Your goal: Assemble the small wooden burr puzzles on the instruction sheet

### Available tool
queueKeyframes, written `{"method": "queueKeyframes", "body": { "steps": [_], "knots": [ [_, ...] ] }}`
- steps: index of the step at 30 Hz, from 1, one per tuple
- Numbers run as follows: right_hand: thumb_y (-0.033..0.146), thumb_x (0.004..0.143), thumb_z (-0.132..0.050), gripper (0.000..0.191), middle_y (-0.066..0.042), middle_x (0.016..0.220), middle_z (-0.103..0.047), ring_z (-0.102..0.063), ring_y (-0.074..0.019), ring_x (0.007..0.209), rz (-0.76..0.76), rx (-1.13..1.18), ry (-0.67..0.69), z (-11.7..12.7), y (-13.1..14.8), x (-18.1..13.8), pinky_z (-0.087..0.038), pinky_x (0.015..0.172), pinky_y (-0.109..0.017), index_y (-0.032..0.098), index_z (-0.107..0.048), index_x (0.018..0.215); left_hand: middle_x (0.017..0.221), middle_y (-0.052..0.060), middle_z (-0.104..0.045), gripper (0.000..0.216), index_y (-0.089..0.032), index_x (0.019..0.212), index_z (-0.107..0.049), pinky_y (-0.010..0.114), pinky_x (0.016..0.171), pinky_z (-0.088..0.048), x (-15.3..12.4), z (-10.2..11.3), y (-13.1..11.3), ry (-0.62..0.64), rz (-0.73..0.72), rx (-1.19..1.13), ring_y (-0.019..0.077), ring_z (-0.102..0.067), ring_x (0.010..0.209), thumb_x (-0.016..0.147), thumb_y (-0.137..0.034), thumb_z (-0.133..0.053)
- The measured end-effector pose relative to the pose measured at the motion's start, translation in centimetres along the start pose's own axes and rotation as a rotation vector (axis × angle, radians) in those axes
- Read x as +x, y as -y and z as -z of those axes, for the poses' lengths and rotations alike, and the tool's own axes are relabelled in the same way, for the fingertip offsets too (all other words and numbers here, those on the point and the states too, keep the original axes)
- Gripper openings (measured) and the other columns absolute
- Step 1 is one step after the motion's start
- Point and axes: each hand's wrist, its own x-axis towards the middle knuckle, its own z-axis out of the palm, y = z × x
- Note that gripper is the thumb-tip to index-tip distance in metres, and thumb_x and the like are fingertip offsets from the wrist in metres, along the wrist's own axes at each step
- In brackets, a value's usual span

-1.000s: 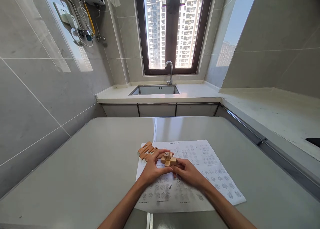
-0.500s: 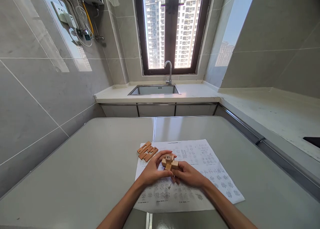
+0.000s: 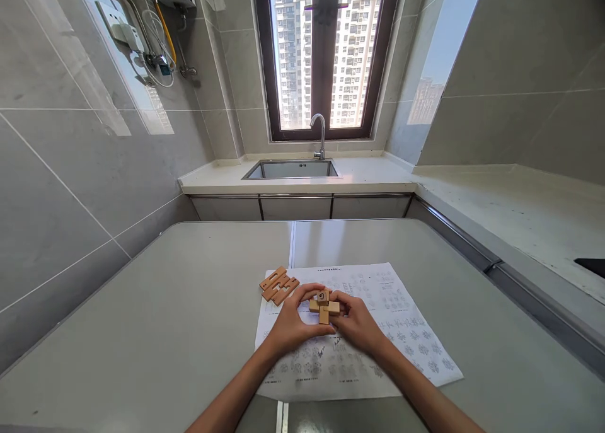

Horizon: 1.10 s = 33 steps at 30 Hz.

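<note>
The left hand [image 3: 289,323] and the right hand [image 3: 358,323] are both closing around a small wooden interlocking puzzle [image 3: 323,304], with the fingers of each hand pressing on it from its own side. The puzzle is sitting just above a printed instruction sheet [image 3: 401,332], in the middle of the sheet's upper half, and its short bars are sticking out in several directions like a cross. One block on top is showing a dark printed mark, too small to read. Whether the puzzle is touching the paper or is lifted a little, I cannot tell.

The sheet is lying flat on the grey tabletop [image 3: 142,332], and it is covered with rows of small diagrams. At the sheet's upper left corner some loose notched wooden pieces [image 3: 278,285] are lying side by side, partly on the paper and partly on the tabletop, near the left hand but not touching it.

Further away, a steel sink [image 3: 293,169] with a curved faucet [image 3: 320,133] is standing under a window [image 3: 326,55].
</note>
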Motion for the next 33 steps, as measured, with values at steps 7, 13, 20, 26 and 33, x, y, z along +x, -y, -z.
{"method": "queueKeyframes", "body": {
  "steps": [7, 13, 20, 26, 33],
  "knots": [
    [0.025, 0.081, -0.064, 0.009, 0.003, 0.071, -0.058, -0.043, -0.0147, 0.063, 0.021, -0.174, -0.078, -0.3, 0.0, -0.1, -0.035, 0.06, -0.026, 0.02, -0.067, 0.089, 0.123, 0.007, -0.065, 0.073, -0.027, 0.133, -0.062, 0.046, 0.104, -0.048, 0.0, -0.4, 0.0, -0.092, -0.01, 0.174, 0.0287, -0.06, 0.112, 0.068, -0.038, -0.094],
    [0.025, 0.085, -0.06, 0.007, 0.002, 0.068, -0.054, -0.041, -0.0158, 0.063, 0.085, -0.254, -0.121, -0.9, 0.3, -0.3, -0.033, 0.059, -0.027, 0.021, -0.065, 0.085, 0.112, 0.007, -0.063, 0.062, -0.028, 0.129, -0.068, 0.045, 0.1, -0.049, 0.1, -0.4, -0.3, -0.106, -0.073, 0.209, 0.0287, -0.059, 0.108, 0.074, -0.043, -0.09],
    [0.019, 0.087, -0.056, 0.014, 0.0, 0.074, -0.063, -0.05, -0.0184, 0.065, 0.153, -0.394, -0.183, -0.7, 0.0, -0.6, -0.038, 0.063, -0.029, 0.022, -0.067, 0.095, 0.128, 0.008, -0.063, 0.064, -0.031, 0.138, -0.063, 0.048, 0.109, -0.044, -0.1, -0.5, -0.3, -0.064, -0.116, 0.232, 0.031, -0.056, 0.122, 0.079, -0.038, -0.088],
    [0.015, 0.081, -0.059, 0.014, 0.001, 0.076, -0.059, -0.05, -0.0172, 0.062, 0.17, -0.431, -0.27, -0.1, -0.7, -0.4, -0.04, 0.061, -0.029, 0.024, -0.06, 0.092, 0.144, 0.008, -0.059, 0.057, -0.03, 0.142, -0.058, 0.05, 0.118, -0.038, -0.4, -0.6, -0.5, -0.065, -0.132, 0.259, 0.0314, -0.05, 0.137, 0.088, -0.032, -0.076],
    [0.017, 0.079, -0.066, 0.017, 0.004, 0.07, -0.054, -0.048, -0.0154, 0.059, 0.128, -0.369, -0.21, -0.1, -0.7, -0.3, -0.039, 0.06, -0.028, 0.024, -0.062, 0.094, 0.12, 0.008, -0.072, 0.038, -0.023, 0.123, -0.067, 0.043, 0.102, -0.05, -0.2, -0.9, -0.7, -0.046, -0.031, 0.225, 0.0293, -0.065, 0.114, 0.089, -0.039, -0.074]
  ]
}}
